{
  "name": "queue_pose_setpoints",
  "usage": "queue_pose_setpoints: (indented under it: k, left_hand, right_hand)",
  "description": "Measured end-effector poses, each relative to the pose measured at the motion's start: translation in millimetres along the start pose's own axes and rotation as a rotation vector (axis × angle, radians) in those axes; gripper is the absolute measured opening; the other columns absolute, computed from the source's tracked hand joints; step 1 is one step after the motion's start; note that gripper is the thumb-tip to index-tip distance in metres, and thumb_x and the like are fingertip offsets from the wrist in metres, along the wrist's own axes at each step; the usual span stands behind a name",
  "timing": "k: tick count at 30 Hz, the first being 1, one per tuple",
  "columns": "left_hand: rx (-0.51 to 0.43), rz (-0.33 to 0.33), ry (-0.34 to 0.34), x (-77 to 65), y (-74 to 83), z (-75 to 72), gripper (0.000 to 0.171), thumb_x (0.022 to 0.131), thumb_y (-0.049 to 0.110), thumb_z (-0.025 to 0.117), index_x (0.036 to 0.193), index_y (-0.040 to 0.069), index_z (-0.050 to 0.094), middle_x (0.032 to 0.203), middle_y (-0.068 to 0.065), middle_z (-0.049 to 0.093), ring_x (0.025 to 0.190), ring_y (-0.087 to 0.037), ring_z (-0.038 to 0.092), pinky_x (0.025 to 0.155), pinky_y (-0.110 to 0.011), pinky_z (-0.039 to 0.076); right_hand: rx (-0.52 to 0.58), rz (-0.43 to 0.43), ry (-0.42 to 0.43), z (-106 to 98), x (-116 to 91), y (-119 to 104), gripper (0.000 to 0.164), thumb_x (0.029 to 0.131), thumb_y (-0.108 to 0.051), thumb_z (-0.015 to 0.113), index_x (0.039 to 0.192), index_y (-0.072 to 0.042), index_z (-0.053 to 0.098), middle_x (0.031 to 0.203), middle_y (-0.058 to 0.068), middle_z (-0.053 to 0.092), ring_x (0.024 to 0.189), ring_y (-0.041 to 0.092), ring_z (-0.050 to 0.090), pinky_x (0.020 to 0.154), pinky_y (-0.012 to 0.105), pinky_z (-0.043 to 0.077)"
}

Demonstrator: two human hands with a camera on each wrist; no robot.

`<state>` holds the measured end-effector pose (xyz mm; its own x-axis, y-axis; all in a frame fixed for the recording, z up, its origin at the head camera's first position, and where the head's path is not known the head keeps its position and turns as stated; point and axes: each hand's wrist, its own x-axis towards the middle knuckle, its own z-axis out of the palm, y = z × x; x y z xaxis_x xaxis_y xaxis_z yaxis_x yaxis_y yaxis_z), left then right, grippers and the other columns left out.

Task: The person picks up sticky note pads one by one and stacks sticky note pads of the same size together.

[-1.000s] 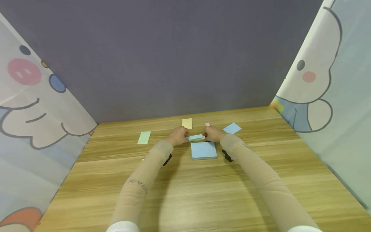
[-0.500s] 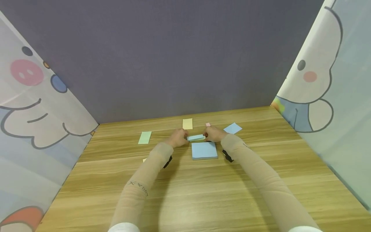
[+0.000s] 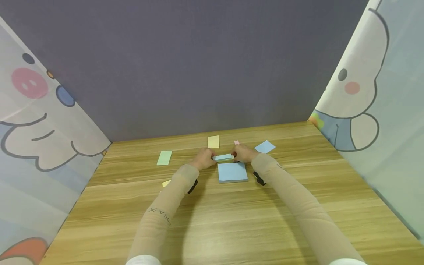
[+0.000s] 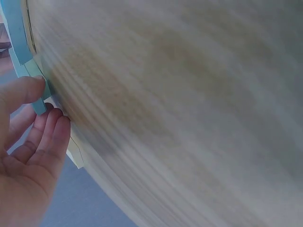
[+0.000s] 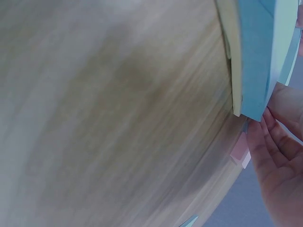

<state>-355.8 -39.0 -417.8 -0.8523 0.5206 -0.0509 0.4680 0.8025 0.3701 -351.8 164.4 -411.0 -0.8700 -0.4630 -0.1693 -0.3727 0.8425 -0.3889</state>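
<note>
Both hands meet over the table at a narrow light blue strip of paper [image 3: 222, 157], with a pale green edge showing along its near side. My left hand [image 3: 203, 158] pinches the strip's left end; in the left wrist view its thumb [image 4: 33, 87] lies on the paper with fingers curled beneath. At the right end, my right hand [image 3: 243, 153] holds the paper between thumb and fingers, partly hidden behind a blue pad in the right wrist view. This thick square pad of blue sticky notes [image 3: 232, 172] lies just in front of the hands.
A yellow note [image 3: 213, 141] and a small pink one [image 3: 236, 142] lie behind the hands. To the right is a blue note [image 3: 265, 147], to the left a pale green one [image 3: 164, 158]. Another yellow paper [image 3: 166, 183] is partly hidden by the left arm.
</note>
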Motion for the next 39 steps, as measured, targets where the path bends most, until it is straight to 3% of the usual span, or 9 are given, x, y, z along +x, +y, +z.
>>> queue_pose_setpoints:
  k: [14, 19, 23, 32, 39]
  left_hand:
    - [-0.009, 0.017, 0.002, 0.7, 2.5, -4.5, 0.03, 0.082, 0.013, 0.066, 0.109, 0.001, 0.064, 0.109, -0.012, 0.063, 0.1, -0.024, 0.059, 0.086, -0.033, 0.049]
    - [0.008, 0.023, -0.001, 3.6, 4.1, -4.5, 0.03, 0.082, 0.013, 0.064, 0.11, 0.002, 0.064, 0.106, -0.011, 0.063, 0.095, -0.022, 0.06, 0.083, -0.032, 0.05]
    - [0.003, 0.026, -0.004, 5.6, 5.0, -3.4, 0.029, 0.082, 0.013, 0.064, 0.109, 0.002, 0.064, 0.104, -0.01, 0.064, 0.091, -0.021, 0.06, 0.08, -0.031, 0.05]
    - [0.023, 0.045, 0.009, 9.7, 5.9, -1.0, 0.027, 0.081, 0.013, 0.065, 0.106, 0.002, 0.066, 0.101, -0.01, 0.066, 0.088, -0.02, 0.061, 0.078, -0.03, 0.05]
    - [0.03, 0.039, 0.003, 9.5, 7.4, -0.3, 0.024, 0.082, 0.012, 0.064, 0.105, 0.003, 0.066, 0.099, -0.009, 0.066, 0.084, -0.017, 0.06, 0.073, -0.026, 0.05]
  right_hand:
    - [-0.011, -0.018, -0.007, 1, 0, 2, 0.028, 0.084, -0.014, 0.064, 0.108, 0.0, 0.063, 0.093, 0.008, 0.063, 0.075, 0.013, 0.053, 0.074, 0.029, 0.048]
    - [-0.03, -0.018, 0.0, 0, 0, 1, 0.012, 0.084, -0.014, 0.063, 0.089, -0.003, 0.066, 0.072, 0.002, 0.057, 0.06, 0.011, 0.043, 0.061, 0.025, 0.04]
    - [-0.026, -0.019, -0.004, 0, 1, 0, 0.012, 0.084, -0.014, 0.063, 0.078, -0.005, 0.063, 0.063, 0.0, 0.052, 0.055, 0.01, 0.04, 0.054, 0.022, 0.035]
    - [-0.046, -0.013, -0.007, 0, 4, 1, 0.01, 0.084, -0.017, 0.065, 0.081, -0.007, 0.064, 0.068, 0.002, 0.057, 0.058, 0.011, 0.044, 0.055, 0.022, 0.037]
    - [-0.033, -0.008, 0.0, -2, 2, 0, 0.015, 0.083, -0.015, 0.065, 0.092, -0.003, 0.066, 0.071, 0.001, 0.056, 0.064, 0.012, 0.044, 0.059, 0.023, 0.037]
